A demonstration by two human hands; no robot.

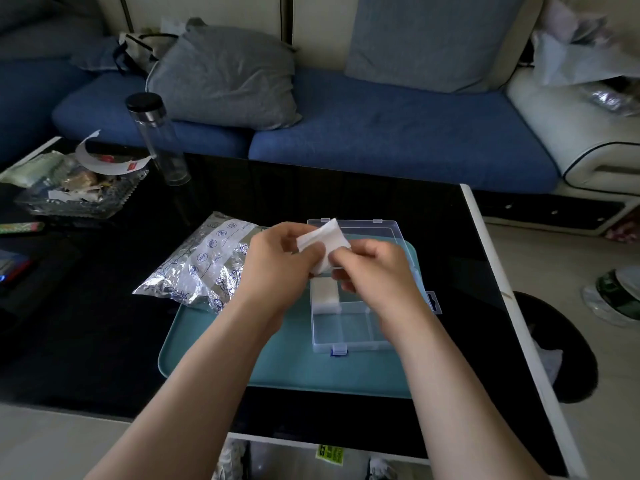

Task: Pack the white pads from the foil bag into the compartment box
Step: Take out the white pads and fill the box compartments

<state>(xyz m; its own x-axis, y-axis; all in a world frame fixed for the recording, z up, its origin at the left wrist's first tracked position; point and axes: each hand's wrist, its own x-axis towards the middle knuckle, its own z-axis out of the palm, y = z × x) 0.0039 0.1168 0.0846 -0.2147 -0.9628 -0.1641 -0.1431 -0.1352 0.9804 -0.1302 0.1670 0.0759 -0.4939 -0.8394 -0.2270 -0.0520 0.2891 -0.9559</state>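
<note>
Pinching thin white square pads (323, 242) between left hand (277, 261) and right hand (374, 268), directly above clear plastic compartment box (356, 327).

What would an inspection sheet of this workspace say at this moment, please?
Surface: black glossy table with a teal tray on it.
Job's things: foil bag lies partly on the tray's left side; clear compartment box sits open on the tray; packed pads fill one left compartment; one white pad is held above the box.
Clutter: glass dish of wrappers and a clear bottle at far left.
Hands: left hand and right hand both pinch the white pad.
Cables: nothing seen.
Surroundings: blue sofa with a grey cushion behind the table.
</note>
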